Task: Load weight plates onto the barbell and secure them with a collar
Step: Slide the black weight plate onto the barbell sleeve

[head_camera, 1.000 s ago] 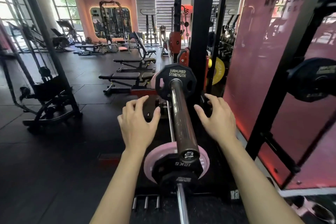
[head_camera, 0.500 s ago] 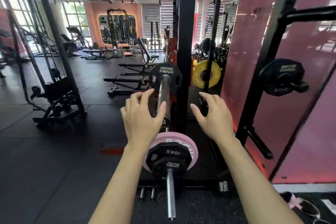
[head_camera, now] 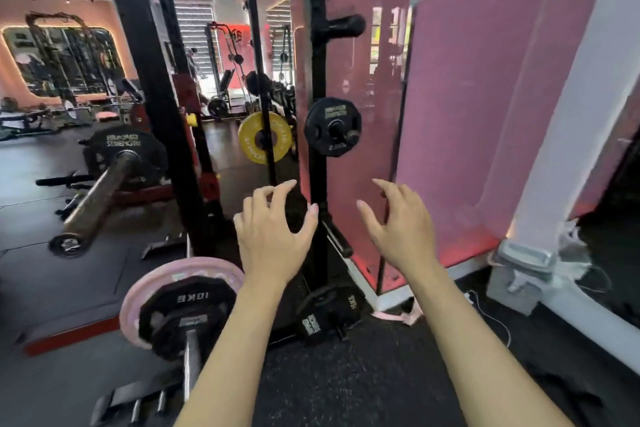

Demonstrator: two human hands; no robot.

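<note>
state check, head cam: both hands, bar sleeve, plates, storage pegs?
left hand: open, holds nothing, in the air.
right hand: open, holds nothing, in the air.
bar sleeve: bare near its end, one black plate far up it.
10KG plate: on a low bar, pink plate behind it.
small plate: hung on a rack peg.
top peg: bare.
yellow plate: upright behind the rack.

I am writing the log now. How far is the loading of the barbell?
Done: a pink plate and a black 10KG plate sit on the lower bar. In hand: nothing; left hand and right hand reach, open, toward the small black plate on the rack peg. Left: adding it; no collar shows.
</note>
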